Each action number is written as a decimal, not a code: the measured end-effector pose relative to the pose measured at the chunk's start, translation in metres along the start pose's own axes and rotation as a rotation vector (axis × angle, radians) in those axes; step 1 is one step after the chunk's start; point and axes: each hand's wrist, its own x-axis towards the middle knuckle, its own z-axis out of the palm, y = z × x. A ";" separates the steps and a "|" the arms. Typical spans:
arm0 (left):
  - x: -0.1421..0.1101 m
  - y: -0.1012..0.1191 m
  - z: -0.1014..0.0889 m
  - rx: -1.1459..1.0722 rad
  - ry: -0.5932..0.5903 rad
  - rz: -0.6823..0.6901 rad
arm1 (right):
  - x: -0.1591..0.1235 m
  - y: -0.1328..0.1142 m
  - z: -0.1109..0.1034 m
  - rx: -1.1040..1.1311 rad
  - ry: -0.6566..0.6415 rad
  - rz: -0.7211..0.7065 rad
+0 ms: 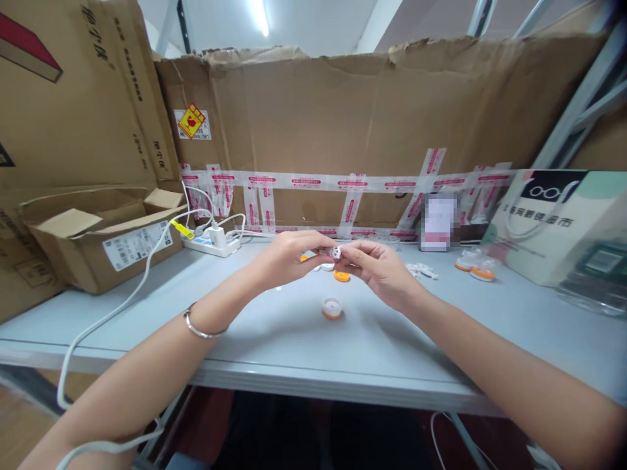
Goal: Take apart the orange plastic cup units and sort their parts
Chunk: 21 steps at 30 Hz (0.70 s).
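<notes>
the big carton is the largest thing from where i stand, its torn top edge running across the upper part of the frame and pink-and-white tape crossing its lower half. in front of it the grey table fills the lower middle, reaching out to both sides. a tall box takes up the upper left, and below it an open box sits with its flaps up and a label on its side. over at the right edge there's a pale box with glasses drawn on it, and a clear plastic pack leans close by.

the person's two hands come together at the centre of the frame, just above the table. the left hand, a silver bangle on its wrist, has thumb and fingers narrowed on a small white part. the right hand pinches that same part from the other side; its exact shape is too small to make out.

a phone, its screen blurred, stands upright right of centre, against the carton. left of centre, the power strip has a white plug in it. two orange-and-clear cases lie at the right, close together. an orange-rimmed cup sits nearer the person, below the hands, with an orange disc behind it. small white bits lie in a loose pile beyond the right wrist.
</notes>
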 end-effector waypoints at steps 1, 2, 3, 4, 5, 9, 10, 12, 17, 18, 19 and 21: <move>-0.004 -0.002 0.004 -0.009 -0.003 0.002 | -0.001 0.003 0.000 -0.021 0.008 0.004; -0.008 -0.002 0.007 -0.008 -0.008 0.003 | -0.002 0.006 0.000 -0.043 0.015 0.003; -0.012 -0.002 0.009 0.003 -0.015 0.003 | -0.003 0.008 0.001 -0.064 0.022 -0.001; -0.015 -0.002 0.011 0.022 -0.017 0.003 | -0.004 0.010 0.002 -0.083 0.030 -0.007; -0.018 -0.001 0.012 0.047 -0.014 0.002 | -0.004 0.011 0.003 -0.101 0.035 -0.015; -0.023 0.003 0.018 0.123 0.033 0.009 | -0.007 0.012 0.003 -0.178 0.036 -0.052; -0.023 0.004 0.020 0.122 0.049 0.019 | -0.008 0.012 0.002 -0.207 0.039 -0.064; -0.023 0.003 0.025 0.132 0.078 0.044 | -0.008 0.014 -0.001 -0.261 0.049 -0.084; -0.024 0.003 0.034 0.250 0.118 0.068 | -0.008 0.018 -0.004 -0.267 0.058 -0.096; -0.025 0.003 0.035 0.259 0.118 0.068 | -0.008 0.018 -0.004 -0.274 0.065 -0.097; -0.025 0.004 0.036 0.267 0.119 0.068 | -0.008 0.018 -0.003 -0.286 0.073 -0.097; -0.026 0.006 0.037 0.291 0.120 0.063 | -0.009 0.019 -0.001 -0.302 0.094 -0.101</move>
